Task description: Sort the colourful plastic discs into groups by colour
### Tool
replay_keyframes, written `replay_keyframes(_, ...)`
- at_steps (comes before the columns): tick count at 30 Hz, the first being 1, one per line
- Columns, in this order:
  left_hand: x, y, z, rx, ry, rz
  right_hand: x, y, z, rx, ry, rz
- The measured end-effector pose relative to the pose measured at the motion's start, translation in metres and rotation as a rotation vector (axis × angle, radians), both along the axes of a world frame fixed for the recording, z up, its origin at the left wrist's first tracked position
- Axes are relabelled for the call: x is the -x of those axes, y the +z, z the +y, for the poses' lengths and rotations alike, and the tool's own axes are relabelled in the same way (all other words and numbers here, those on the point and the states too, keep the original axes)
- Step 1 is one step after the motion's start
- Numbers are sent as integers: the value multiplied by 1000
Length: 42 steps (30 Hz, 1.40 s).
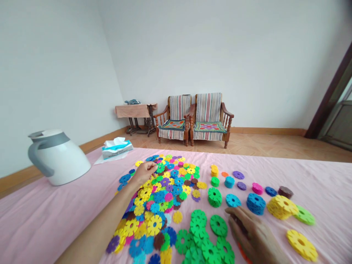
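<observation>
My left hand (144,172) reaches over a big heap of flower-shaped plastic discs. Its thumb and fingertips are pinched together at the edge of a green notched disc (160,168). Lower right, my right hand (251,231) lies low over the cloth, fingers loosely bent and apart, with nothing seen in them. Its fingertips are just below a small stack of blue discs (233,200). Part of an orange disc (243,253) shows beneath that hand. Left of it lie a single green disc (218,225) and a spread pile of green discs (198,228).
Sorted stacks stand on the right: dark blue (256,204), yellow (282,207), brown (285,192) and pink (257,188). A white jug (66,157) and a tissue box (117,149) stand left on the pink cloth (82,198). Two wooden armchairs (210,110) are beyond.
</observation>
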<state>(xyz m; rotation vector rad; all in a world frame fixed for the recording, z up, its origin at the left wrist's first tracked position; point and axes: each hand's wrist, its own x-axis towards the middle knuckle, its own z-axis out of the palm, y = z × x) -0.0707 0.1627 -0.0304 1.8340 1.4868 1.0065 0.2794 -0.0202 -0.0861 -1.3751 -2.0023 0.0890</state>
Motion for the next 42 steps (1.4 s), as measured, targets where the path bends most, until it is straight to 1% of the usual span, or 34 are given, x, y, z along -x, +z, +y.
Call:
replay_keyframes(6,-12,2,-16,-31,-23,-68,0,4,-2,26,-14,-7)
replay_keyframes(10,-27,13,-29,-21,-118,-75,2,8,-4,57,-31,-20)
replay_keyframes(14,-55,28,-55,88,-311,-74,2,8,-4,96,-34,-18)
replay_keyframes(16,-72,32,-72,187,-432,-75,2,8,-4,104,-32,-7)
replay_keyframes(19,-95,36,-100,378,-625,-114,2,9,-4,114,-21,8)
replay_keyframes(21,-107,40,-117,457,-711,-106,3,10,-4,118,-18,10)
replay_keyframes(23,-116,43,-133,476,-757,-57,3,10,-4,117,-21,8)
replay_keyframes(25,-124,45,-147,447,-778,8,4,10,-4,113,-26,8)
replay_keyframes(27,-130,45,-157,380,-770,95,3,8,-4,115,-28,8)
replay_keyframes(31,-137,40,-166,209,-711,246,1,4,-3,120,-22,15)
replay_keyframes(33,-137,38,-166,155,-713,271,1,2,-3,120,-15,20)
replay_keyframes(38,-135,37,-163,102,-696,293,0,-3,-2,138,-16,24)
replay_keyframes(42,-132,36,-151,8,-634,287,-2,-5,-2,146,-12,18)
